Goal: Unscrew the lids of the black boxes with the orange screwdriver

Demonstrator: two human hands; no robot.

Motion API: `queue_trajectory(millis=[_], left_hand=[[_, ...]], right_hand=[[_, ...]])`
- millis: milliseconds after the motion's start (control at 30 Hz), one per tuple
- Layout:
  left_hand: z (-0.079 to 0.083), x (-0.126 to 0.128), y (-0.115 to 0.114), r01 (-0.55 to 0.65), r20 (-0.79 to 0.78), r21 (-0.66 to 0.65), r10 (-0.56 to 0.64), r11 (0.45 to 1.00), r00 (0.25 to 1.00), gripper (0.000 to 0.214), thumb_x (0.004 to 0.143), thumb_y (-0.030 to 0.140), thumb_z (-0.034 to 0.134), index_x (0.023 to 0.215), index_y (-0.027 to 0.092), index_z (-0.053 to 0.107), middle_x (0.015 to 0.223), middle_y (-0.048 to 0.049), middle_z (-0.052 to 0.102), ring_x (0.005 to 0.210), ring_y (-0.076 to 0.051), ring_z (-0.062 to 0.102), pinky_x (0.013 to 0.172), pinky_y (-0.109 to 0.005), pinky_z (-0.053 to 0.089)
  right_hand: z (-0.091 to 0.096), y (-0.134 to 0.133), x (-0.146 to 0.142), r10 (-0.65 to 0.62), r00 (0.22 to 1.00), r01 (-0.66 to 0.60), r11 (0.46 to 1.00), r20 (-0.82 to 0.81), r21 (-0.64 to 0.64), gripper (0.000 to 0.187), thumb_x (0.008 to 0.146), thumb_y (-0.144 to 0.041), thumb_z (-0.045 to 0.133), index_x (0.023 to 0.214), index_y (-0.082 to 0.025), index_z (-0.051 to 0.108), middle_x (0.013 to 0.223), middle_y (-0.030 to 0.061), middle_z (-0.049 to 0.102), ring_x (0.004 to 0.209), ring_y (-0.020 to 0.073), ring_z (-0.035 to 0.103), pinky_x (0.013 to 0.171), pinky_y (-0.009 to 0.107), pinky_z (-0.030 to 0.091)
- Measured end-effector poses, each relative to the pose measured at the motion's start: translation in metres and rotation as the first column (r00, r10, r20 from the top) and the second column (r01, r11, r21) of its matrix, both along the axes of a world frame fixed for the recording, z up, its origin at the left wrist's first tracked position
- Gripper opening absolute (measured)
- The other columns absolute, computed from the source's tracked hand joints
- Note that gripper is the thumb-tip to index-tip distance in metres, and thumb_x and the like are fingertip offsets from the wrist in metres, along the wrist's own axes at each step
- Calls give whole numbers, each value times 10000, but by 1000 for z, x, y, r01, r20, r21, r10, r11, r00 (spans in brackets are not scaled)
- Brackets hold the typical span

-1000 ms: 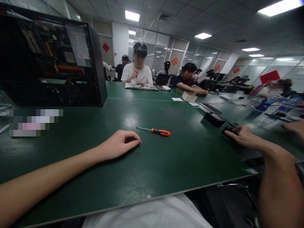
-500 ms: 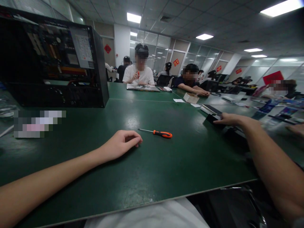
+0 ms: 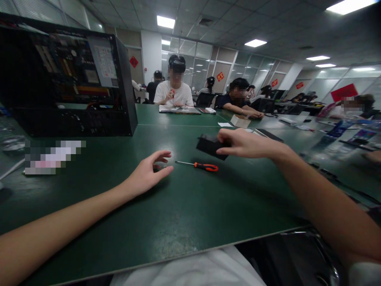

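In my right hand is a black box-like part, pinched between thumb and fingers and held above the table. Its exact kind I cannot make out. My left hand is open and empty, thumb and fingers apart, just left of the screwdriver's tip. The screwdriver, with an orange and black handle, lies on the green table between my hands. Its thin shaft points left, and the held black part is just above and behind its handle.
An open black computer case stands at the left, its inner boards showing. Before it lies a blurred-out flat item. A small cardboard box and a dark flat object are farther back. Across the table a person works.
My right hand has come from the right toward the middle, bringing the black part with it. My left hand has lifted slightly and its fingers have spread apart.
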State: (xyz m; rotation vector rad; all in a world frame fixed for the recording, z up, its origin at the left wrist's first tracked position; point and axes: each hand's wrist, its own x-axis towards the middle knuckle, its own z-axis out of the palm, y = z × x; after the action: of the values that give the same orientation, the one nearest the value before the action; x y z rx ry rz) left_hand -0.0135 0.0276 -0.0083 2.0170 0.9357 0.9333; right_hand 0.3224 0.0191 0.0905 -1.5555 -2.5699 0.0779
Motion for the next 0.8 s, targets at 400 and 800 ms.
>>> queue_trajectory(millis=[400,800], left_hand=[[8,-5,-1,91,-250,56,-75,994,965,472,835,547,684,1146,193,718,1043,-55,757,951,-273,688,852,-358,523],[9,-4,1,105,-297,91,-73,990,952,531,850,529,675,1259,191,695,1228,-84,724,1115,-300,657,996,-400,493]], right_hand=[[-51,-10,-75,312,940,-321,946,-141,-51,399,950,-562,538,1041,-175,565,994,85,649,837,192,579,710,285,398],[-74,17,-41,134,966,-158,983,-223,-94,268,944,-350,541,1074,-136,637,992,95,676,819,173,595,734,278,438]])
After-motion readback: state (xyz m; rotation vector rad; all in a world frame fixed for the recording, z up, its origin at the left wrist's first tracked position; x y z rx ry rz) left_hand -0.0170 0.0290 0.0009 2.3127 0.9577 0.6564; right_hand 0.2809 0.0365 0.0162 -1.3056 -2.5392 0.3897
